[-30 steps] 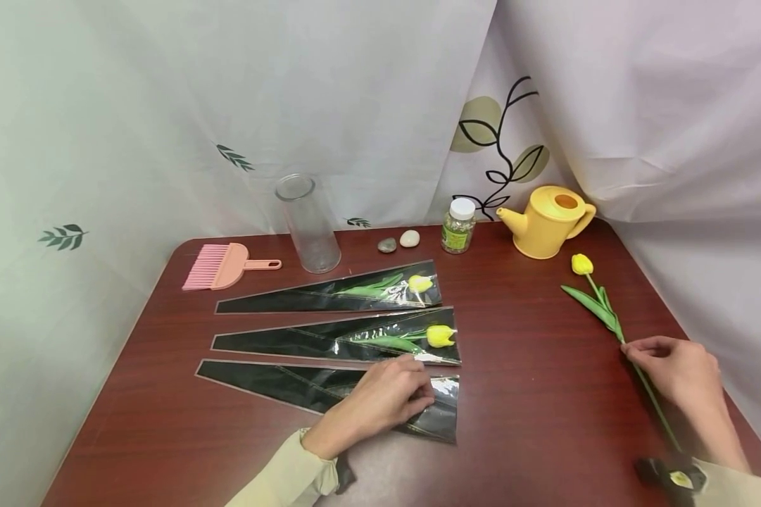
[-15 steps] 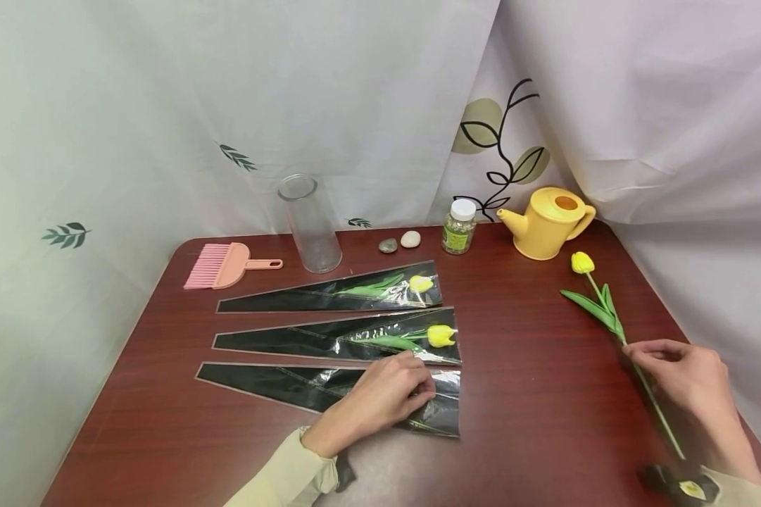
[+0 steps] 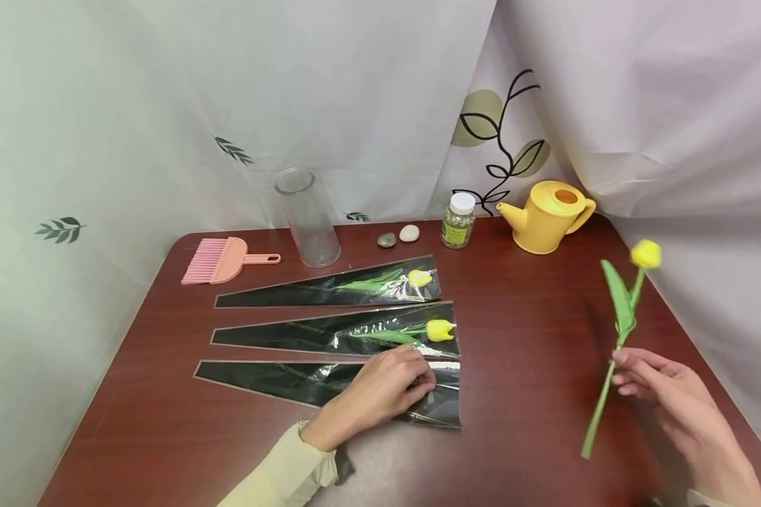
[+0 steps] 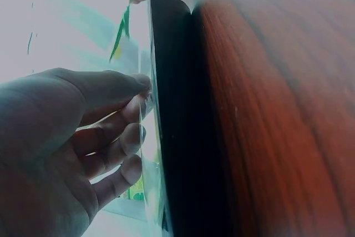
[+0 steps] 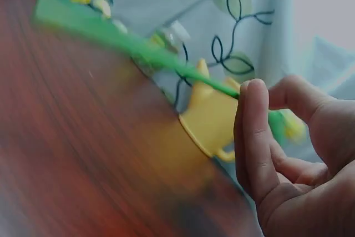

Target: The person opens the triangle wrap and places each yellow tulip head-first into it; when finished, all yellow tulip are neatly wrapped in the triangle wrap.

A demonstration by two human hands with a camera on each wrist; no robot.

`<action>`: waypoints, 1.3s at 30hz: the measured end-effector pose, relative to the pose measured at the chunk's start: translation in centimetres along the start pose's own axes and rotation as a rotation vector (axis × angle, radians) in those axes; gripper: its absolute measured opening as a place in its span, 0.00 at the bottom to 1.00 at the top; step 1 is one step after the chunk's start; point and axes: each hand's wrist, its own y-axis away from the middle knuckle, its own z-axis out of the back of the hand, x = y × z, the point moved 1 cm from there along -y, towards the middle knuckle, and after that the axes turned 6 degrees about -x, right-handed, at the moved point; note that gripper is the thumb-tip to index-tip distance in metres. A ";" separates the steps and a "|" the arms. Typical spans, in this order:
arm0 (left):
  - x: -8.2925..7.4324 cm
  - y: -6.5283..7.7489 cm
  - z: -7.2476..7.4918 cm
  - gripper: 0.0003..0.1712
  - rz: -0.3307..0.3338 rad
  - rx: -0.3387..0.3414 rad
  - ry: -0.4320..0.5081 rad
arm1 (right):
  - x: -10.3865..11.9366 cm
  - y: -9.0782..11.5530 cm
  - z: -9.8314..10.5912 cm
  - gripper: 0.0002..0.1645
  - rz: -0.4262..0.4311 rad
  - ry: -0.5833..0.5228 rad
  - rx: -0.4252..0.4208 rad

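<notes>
A yellow tulip with green leaves is held up at the right of the table, its bloom pointing away. My right hand pinches its stem between thumb and fingers; the stem's cut end appears large and blurred in the right wrist view. My left hand is at the wide end of the nearest black flower sleeve, thumb and fingertips pinching its clear front film. Beyond it lie two more sleeves, a middle one and a far one, each with a yellow tulip inside.
A pink brush, a clear glass vase, a grey stone and a white stone line the back of the brown table. Right of them stand a white-capped jar and a yellow watering can. Curtains hang behind.
My right hand has lifted the tulip and swung its stem end leftward, its bloom to the right. My left hand stays at the nearest sleeve, whose wide end has shifted slightly away from me.
</notes>
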 end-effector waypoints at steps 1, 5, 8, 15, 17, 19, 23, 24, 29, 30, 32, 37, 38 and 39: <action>0.0 0.0 0.0 0.03 0.003 -0.002 0.003 | -0.2 0.2 -0.4 0.17 0.000 -0.033 -0.006; 0.1 0.0 0.0 0.02 0.016 -0.016 0.014 | -1.1 1.0 -2.1 0.17 -0.007 -0.172 -0.061; 0.1 -0.1 0.0 0.02 0.026 -0.028 0.020 | -2.0 1.6 -3.7 0.15 -0.002 -0.248 -0.096; 0.2 -0.2 -0.1 0.03 0.052 -0.046 0.023 | -4.3 3.5 -7.3 0.08 -0.054 -0.176 -0.246; 0.2 -0.2 -0.1 0.03 0.057 -0.048 0.020 | -4.8 3.9 -8.4 0.06 -0.090 -0.131 -0.297; 0.2 -0.2 0.0 0.03 0.060 -0.049 0.020 | -5.4 4.0 -9.8 0.06 -0.129 -0.091 -0.333; 0.1 -0.2 0.0 0.03 0.059 -0.052 0.018 | -6.5 4.0 -13.0 0.08 -0.202 -0.035 -0.389; 0.1 -0.3 0.0 0.03 0.057 -0.054 0.020 | -6.7 3.9 -13.8 0.09 -0.224 -0.031 -0.401; -0.1 -0.2 0.0 0.03 0.050 -0.065 0.024 | -7.5 4.1 -16.7 0.13 -0.315 -0.033 -0.432; -0.1 -0.2 0.0 0.03 0.049 -0.069 0.023 | -7.6 4.2 -17.2 0.13 -0.324 -0.037 -0.431; -0.2 -0.2 0.0 0.03 0.051 -0.075 0.023 | -7.8 4.2 -18.0 0.13 -0.344 -0.046 -0.423; -0.2 -0.2 0.0 0.02 0.052 -0.080 0.025 | -8.1 4.3 -19.2 0.17 -0.379 -0.061 -0.349; -0.2 -0.2 -0.1 0.02 0.050 -0.078 0.026 | -8.2 4.4 -19.3 0.19 -0.384 -0.055 -0.324; -0.3 -0.2 -0.1 0.02 0.048 -0.077 0.027 | -8.1 4.5 -19.2 0.21 -0.391 -0.049 -0.299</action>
